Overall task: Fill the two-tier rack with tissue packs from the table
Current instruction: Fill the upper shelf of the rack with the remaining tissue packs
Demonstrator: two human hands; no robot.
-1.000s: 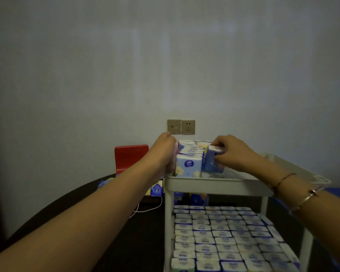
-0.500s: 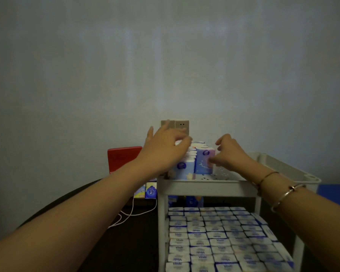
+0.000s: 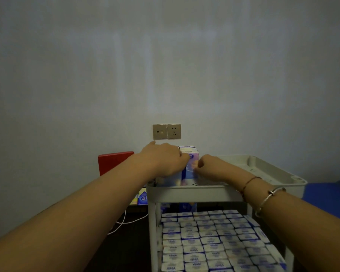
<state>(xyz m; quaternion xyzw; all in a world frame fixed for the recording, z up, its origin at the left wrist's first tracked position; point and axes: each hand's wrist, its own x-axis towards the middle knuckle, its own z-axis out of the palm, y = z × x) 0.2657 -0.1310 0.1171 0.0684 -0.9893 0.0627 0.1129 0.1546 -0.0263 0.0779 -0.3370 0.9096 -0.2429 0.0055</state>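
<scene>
Packs fill the lower tier [image 3: 214,242] edge to edge in flat rows, labels up; no gap shows in the part in view. Judged done, though its near edge is cut off by the frame.

Upper tier [image 3: 194,194] is mostly bare: its right and far stretches show only the pale tray floor and rim. A short row of packs [image 3: 188,152] stands upright at the left end of this tier, running away towards the wall.

Left hand [image 3: 163,160] lies over the near end of that row, fingers flat and together, pressing down on the tops. Grip not closed round anything. Right hand [image 3: 210,165] is at the right flank of the front pack [image 3: 186,170], fingers curled in against its side; whether it pinches the pack or only nudges it, cannot tell. Both hands appear to be squaring the row.

Table [image 3: 116,252] to the left of the rack is dark, with a white cable [image 3: 124,222] across it. A few spare packs [image 3: 140,198] sit on it just behind the rack's left post; more show dimly under the upper tier. A red box [image 3: 114,161] stands further back, wall socket [image 3: 166,131] above.

Estimate: a little past halfway. Left to do: most of the upper tier.
</scene>
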